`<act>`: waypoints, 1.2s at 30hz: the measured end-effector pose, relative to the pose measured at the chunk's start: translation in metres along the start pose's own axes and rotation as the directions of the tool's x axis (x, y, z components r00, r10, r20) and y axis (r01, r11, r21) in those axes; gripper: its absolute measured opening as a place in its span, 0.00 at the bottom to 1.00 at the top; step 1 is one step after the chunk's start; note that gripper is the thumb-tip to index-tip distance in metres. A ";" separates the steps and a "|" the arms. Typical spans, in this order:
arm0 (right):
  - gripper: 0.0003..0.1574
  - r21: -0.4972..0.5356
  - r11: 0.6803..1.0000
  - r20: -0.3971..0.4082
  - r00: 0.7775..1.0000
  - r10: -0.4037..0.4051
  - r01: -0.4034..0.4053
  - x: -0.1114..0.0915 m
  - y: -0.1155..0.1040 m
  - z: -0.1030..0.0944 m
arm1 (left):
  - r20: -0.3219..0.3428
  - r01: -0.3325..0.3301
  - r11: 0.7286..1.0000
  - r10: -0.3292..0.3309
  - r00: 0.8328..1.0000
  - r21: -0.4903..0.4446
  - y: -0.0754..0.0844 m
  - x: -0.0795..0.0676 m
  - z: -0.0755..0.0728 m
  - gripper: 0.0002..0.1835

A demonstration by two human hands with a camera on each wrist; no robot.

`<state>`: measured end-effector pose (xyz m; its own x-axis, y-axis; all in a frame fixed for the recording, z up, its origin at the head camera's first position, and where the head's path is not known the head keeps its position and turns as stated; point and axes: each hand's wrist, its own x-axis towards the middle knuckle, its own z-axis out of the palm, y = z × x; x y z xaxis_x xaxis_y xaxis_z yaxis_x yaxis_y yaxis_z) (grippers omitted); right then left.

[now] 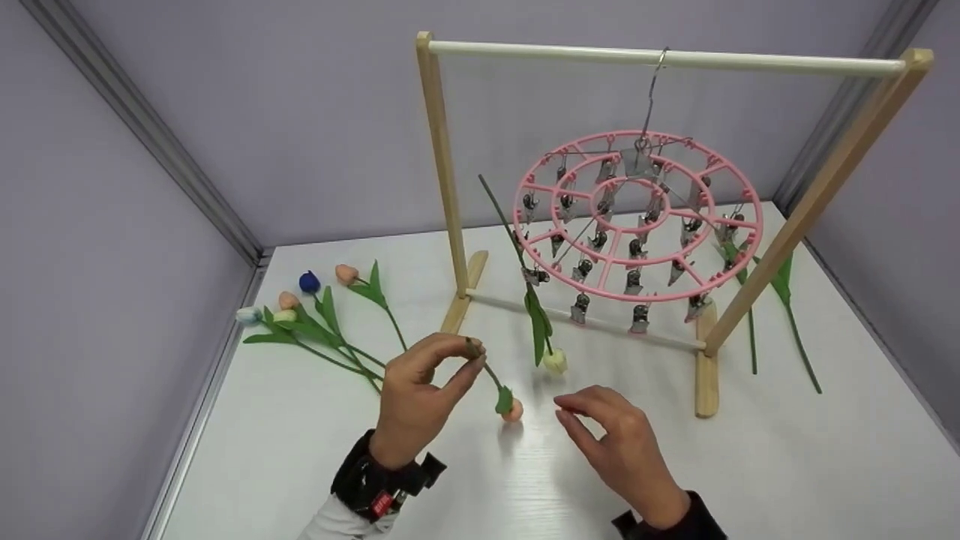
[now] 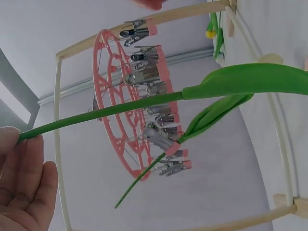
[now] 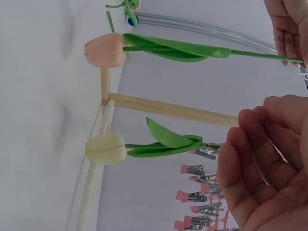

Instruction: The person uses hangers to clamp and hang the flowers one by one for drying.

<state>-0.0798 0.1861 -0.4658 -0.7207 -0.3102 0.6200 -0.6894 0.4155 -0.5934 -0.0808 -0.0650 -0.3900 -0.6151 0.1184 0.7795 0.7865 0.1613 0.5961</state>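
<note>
In the head view my left hand (image 1: 427,390) pinches the stem end of a peach artificial tulip (image 1: 512,411), whose bloom hangs down over the table. The left wrist view shows its green stem (image 2: 106,111) between thumb and fingers. My right hand (image 1: 619,442) is held to the right of that bloom, fingers loosely bent, thumb and index tips apart with nothing between them. A cream tulip (image 1: 555,361) hangs upside down from a metal clip (image 1: 535,276) at the left rim of the pink round clip hanger (image 1: 615,294).
The hanger hooks onto the white bar (image 1: 525,50) of a wooden stand (image 1: 441,150). Several tulips, including a blue tulip (image 1: 309,282) and a pale blue tulip (image 1: 248,316), lie on the table (image 1: 247,450) at left. More green stems (image 1: 802,345) show at right, behind the stand's post.
</note>
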 end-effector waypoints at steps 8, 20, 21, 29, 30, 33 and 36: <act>0.18 -0.004 1.000 -0.013 1.000 -0.020 0.020 0.010 -0.007 0.019 | -0.014 0.115 0.986 -0.118 0.993 -0.123 0.008 0.004 0.023 0.12; 0.19 -0.066 0.997 -0.057 0.998 -0.029 0.025 0.008 -0.005 0.026 | -0.046 0.165 0.975 -0.174 0.984 -0.149 0.012 0.009 0.037 0.12; 0.19 -0.069 0.997 -0.062 0.997 -0.037 0.032 0.008 -0.005 0.026 | -0.033 0.176 0.974 -0.182 0.983 -0.143 0.011 0.009 0.038 0.11; 0.18 -0.075 0.994 -0.053 0.995 -0.079 0.075 0.011 -0.006 0.020 | 0.104 0.281 0.960 -0.277 0.955 -0.020 -0.004 -0.001 0.041 0.10; 0.17 -0.072 0.994 -0.045 0.996 -0.080 0.077 0.012 -0.006 0.019 | 0.110 0.291 0.957 -0.287 0.952 -0.014 -0.005 -0.002 0.041 0.10; 0.17 -0.061 0.995 -0.017 0.996 -0.084 0.083 0.012 -0.005 0.017 | 0.133 0.316 0.949 -0.312 0.941 -0.012 -0.006 -0.004 0.042 0.09; 0.16 -0.020 0.997 0.007 0.997 -0.074 0.074 0.013 -0.003 0.014 | 0.152 0.322 0.947 -0.316 0.937 -0.016 -0.008 -0.005 0.042 0.08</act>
<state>-0.0886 0.1686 -0.4635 -0.6681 -0.3464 0.6586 -0.7394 0.4087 -0.5351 -0.0858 -0.0260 -0.4069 -0.8330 0.2087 0.5124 0.5473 0.1747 0.8185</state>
